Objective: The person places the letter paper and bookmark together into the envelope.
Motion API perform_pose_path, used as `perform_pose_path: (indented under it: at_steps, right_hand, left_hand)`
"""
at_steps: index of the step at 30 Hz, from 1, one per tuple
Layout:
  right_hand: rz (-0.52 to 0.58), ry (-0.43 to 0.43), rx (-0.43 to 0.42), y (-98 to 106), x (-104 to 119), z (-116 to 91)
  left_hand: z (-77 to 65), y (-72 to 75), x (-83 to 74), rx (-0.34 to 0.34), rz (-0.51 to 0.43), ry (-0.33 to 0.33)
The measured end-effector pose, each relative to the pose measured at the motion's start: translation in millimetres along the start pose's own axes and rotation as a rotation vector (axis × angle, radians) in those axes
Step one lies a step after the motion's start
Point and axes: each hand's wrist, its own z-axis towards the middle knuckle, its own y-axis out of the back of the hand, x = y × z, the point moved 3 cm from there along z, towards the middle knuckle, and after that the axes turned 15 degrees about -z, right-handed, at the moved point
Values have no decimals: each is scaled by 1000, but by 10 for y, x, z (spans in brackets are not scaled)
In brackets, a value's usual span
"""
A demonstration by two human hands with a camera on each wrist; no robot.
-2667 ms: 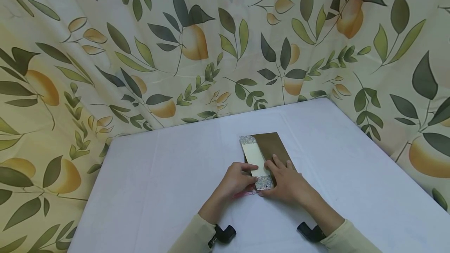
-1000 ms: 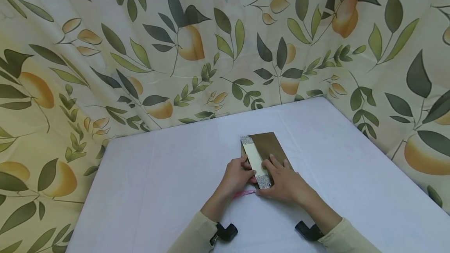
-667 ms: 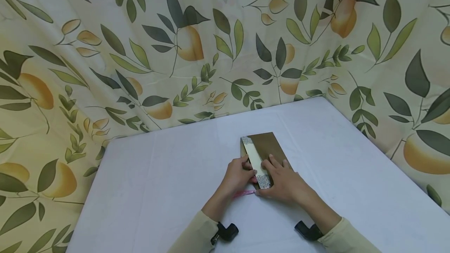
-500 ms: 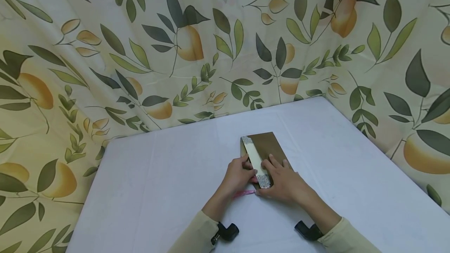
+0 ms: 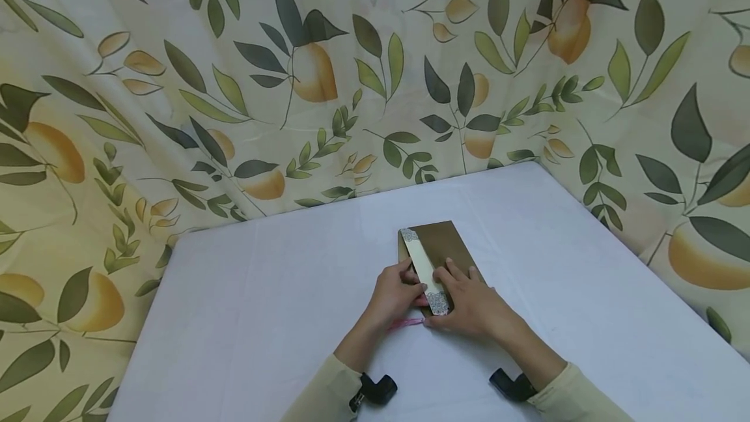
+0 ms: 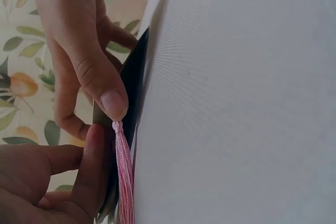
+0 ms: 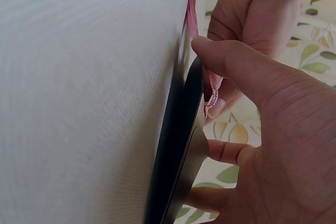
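A flat brown card (image 5: 450, 243) lies on the table, with a cream strip (image 5: 423, 266) along its left side. Silver lace-like patterning (image 5: 438, 303) marks both ends of the strip. My left hand (image 5: 395, 292) pinches the strip's left edge, and brown shows to the left of the strip at its far end. Resting on the card, my right hand (image 5: 476, 301) holds it with bent fingers on top and the thumb at the near edge. By that thumb, in the left wrist view, hangs a pink tassel (image 6: 125, 174); its twisted cord (image 7: 212, 90) shows in the right wrist view.
White cloth (image 5: 281, 292) covers the table, whose far edge meets a curtain (image 5: 328, 142) printed with fruit and leaves. Black wrist cameras (image 5: 379, 389) sit at both cuffs.
Since the earliest frame, the left fingers have shifted along the strip's edge, and the strip looks narrower, with brown showing to its left. Over the last half second the hands look almost still.
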Motion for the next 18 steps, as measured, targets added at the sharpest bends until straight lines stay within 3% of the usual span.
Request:
perform_pose_path:
  at_steps: [10, 18]
  right_hand:
    - [-13, 10, -5, -18, 39, 31]
    - [-37, 3, -6, -29, 26, 26]
  left_hand:
    - [11, 58, 20, 6, 1, 31]
    - [5, 45, 33, 72, -27, 44]
